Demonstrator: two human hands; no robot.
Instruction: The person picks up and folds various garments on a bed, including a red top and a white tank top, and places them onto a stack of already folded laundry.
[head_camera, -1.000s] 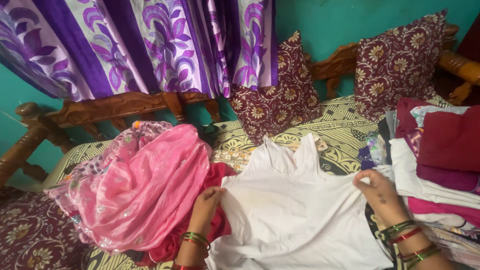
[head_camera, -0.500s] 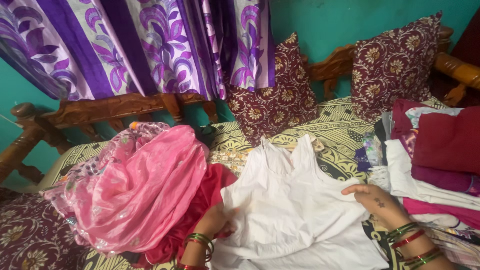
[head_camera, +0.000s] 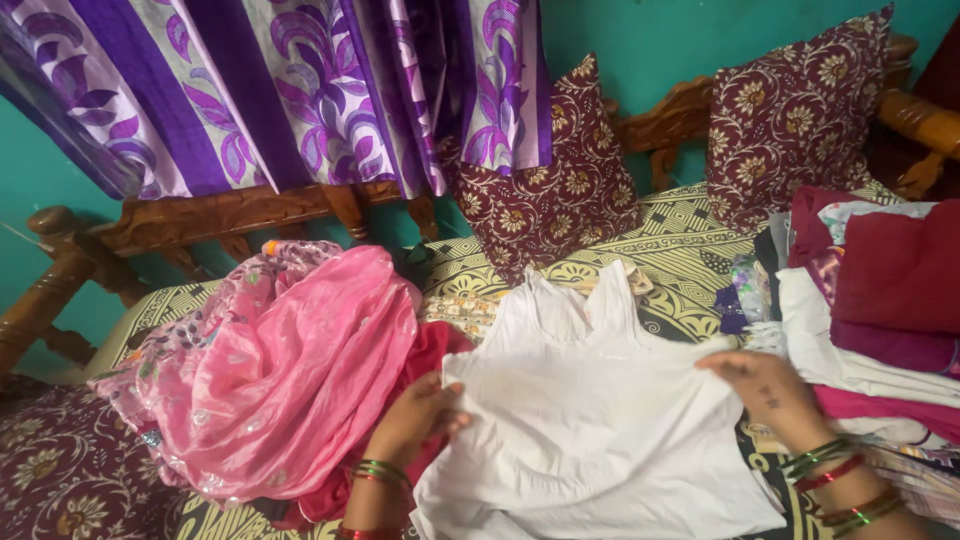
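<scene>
White sleeveless vest (head_camera: 590, 420) lies flat on the bed, long axis running away from the person, straps far. Left hand (head_camera: 415, 425) pinches the vest's left side edge; right hand (head_camera: 765, 390) presses its right edge, fingers flat. Both equally near.

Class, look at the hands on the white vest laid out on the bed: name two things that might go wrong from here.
The left hand grips the white vest right beside the loose pink cloth heap, so pink fabric might get caught in with it. The right hand works close to the folded stack, which a nudge might topple.
</scene>
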